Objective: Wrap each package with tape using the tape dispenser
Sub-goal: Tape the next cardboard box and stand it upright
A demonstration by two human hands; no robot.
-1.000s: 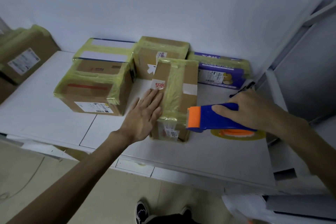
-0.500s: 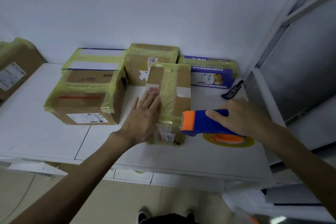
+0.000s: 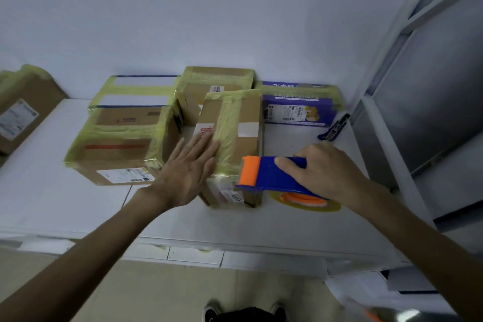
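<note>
The right grip [image 3: 324, 170] is clenched round the handle of the one blue-and-orange tape dispenser [image 3: 266, 172], whose orange front end touches the near right edge of the centre package [image 3: 235, 117]. The left grip [image 3: 188, 172] is released, fingers straight, and lies flat on the left side of that package's top, beside its band of yellow tape.

There are six packages, all with yellow tape on them:
- the centre package, in the middle of the frame
- a large box [image 3: 117, 149] just to its left
- a flat white-topped box [image 3: 136, 91] behind the large one
- a brown box [image 3: 217, 81] at the back centre
- a purple box [image 3: 300, 110] at the back right
- one more box [image 3: 21, 110] apart at the left edge of the frame

One small dark tool [image 3: 334, 128] lies near the purple box.

The white surface [image 3: 52, 204] is bare at lower left and along its near edge below both hands. The back row stands by the wall. At right a metal frame [image 3: 392, 138] borders the surface, leaving a narrow strip in which the dispenser sits.
</note>
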